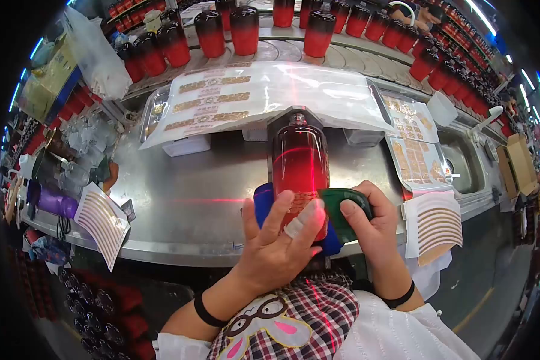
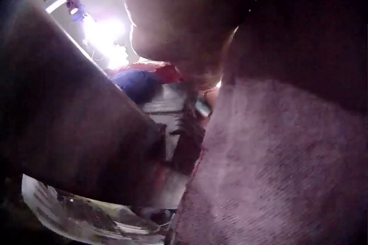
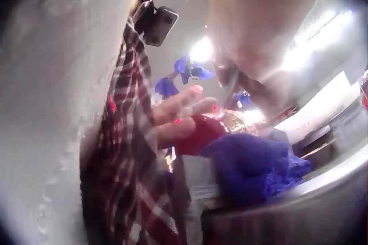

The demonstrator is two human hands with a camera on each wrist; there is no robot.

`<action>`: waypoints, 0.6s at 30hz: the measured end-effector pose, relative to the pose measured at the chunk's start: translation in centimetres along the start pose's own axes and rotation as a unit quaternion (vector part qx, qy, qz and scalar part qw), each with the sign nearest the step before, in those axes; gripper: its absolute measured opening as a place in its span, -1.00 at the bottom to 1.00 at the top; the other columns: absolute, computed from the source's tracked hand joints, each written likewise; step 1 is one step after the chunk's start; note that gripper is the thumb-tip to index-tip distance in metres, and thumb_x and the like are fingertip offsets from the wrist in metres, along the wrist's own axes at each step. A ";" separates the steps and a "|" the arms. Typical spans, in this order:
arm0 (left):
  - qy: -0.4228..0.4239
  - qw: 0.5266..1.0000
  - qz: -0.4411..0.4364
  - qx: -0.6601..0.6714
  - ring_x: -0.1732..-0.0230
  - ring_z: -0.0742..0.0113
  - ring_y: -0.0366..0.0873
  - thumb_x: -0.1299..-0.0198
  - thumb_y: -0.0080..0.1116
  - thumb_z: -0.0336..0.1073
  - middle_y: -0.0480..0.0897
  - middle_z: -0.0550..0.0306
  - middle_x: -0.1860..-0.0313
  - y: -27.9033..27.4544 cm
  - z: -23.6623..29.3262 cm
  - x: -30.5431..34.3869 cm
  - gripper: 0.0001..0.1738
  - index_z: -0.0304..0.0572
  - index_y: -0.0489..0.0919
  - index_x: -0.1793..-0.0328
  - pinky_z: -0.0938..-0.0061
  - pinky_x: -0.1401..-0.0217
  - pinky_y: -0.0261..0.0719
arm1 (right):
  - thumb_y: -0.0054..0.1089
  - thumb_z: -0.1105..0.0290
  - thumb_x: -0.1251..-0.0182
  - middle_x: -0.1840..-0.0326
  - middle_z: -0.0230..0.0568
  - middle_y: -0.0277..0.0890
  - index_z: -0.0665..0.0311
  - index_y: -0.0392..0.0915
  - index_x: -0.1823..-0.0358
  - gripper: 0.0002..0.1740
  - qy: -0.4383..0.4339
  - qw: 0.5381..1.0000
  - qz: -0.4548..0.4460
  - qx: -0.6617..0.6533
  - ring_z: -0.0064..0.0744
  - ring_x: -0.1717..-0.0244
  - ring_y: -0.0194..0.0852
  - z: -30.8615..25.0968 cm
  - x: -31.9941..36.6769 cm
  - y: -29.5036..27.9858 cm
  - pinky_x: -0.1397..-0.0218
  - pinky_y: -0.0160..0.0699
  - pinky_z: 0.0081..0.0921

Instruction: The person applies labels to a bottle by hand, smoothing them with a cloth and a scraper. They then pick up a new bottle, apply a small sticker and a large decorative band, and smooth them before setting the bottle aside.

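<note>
Bottle [image 1: 300, 162], red, lies on a blue pad [image 1: 263, 201] at the worktop's [image 1: 192, 198] near edge — left hand [image 1: 279, 246] pressing it flat-fingered, right hand [image 1: 372, 225] gripping a green scraper [image 1: 342, 210] against it — seemingly label-smoothing, so the next stroke needs even pressure.

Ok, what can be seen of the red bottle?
The red bottle is glossy, glass by the look, with gold print. It lies on its side on a blue cloth, neck away from the person. The left hand lays straight fingers on it; the right hand presses a green scraper against it.
</note>
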State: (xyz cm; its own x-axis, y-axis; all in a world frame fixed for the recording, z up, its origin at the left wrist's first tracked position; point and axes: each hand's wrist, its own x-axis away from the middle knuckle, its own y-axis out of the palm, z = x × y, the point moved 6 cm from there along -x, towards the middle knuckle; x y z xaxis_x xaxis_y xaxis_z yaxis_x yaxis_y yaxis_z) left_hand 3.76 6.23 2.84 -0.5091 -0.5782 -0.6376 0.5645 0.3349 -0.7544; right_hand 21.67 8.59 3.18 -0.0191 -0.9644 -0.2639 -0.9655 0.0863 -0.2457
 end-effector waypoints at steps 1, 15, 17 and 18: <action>0.019 1.000 -0.002 -0.004 -0.59 -0.20 0.07 -0.11 0.37 -0.03 0.54 -0.01 -0.35 0.3 0.4 -0.2 -0.04 -0.38 0.22 -0.53 -0.34 -0.57 -0.41 | 0.30 0.43 -0.32 0.35 -0.32 0.46 0.38 0.58 0.19 -0.85 0.022 1.000 0.005 -0.021 -0.63 0.38 0.38 0.4 0.0 0.1 0.34 0.36 -0.61; -0.095 0.993 0.000 0.071 -0.54 -0.34 0.12 -0.14 0.35 0.08 0.29 -0.32 -0.47 1.2 -1.6 0.4 0.09 -0.45 0.08 -0.58 -0.38 -0.52 -0.22 | 0.28 0.34 -0.40 0.41 -0.42 0.55 0.38 0.55 0.16 -0.78 0.039 0.997 0.038 -0.049 -0.74 0.41 0.41 0.8 0.3 -0.1 0.36 0.43 -0.66; -0.108 0.984 0.002 0.139 -0.56 -0.39 0.06 -0.15 0.34 0.08 0.26 -0.36 -0.49 2.3 -2.7 1.4 0.10 -0.47 0.04 -0.59 -0.37 -0.53 -0.23 | 0.28 0.31 -0.41 0.41 -0.44 0.54 0.38 0.54 0.14 -0.76 0.054 0.994 0.042 -0.083 -0.74 0.40 0.40 1.3 0.8 -0.6 0.35 0.43 -0.67; -0.133 0.974 0.001 0.185 -0.56 -0.40 0.04 -0.16 0.34 0.09 0.24 -0.37 -0.49 2.7 -3.3 2.0 0.11 -0.48 0.03 -0.59 -0.35 -0.53 -0.23 | 0.28 0.31 -0.42 0.41 -0.44 0.54 0.37 0.54 0.13 -0.76 0.061 0.992 0.045 -0.099 -0.74 0.40 0.41 1.2 1.1 -0.7 0.34 0.43 -0.68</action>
State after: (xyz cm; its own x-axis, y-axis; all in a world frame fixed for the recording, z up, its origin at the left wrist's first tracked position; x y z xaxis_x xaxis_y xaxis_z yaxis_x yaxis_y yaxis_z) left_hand 2.14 8.43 -0.94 -0.3500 -0.7667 -0.5383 0.7856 0.0728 -0.6145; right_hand 22.68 7.80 1.95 -0.1269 -0.9792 -0.1580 -0.9903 0.1341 -0.0357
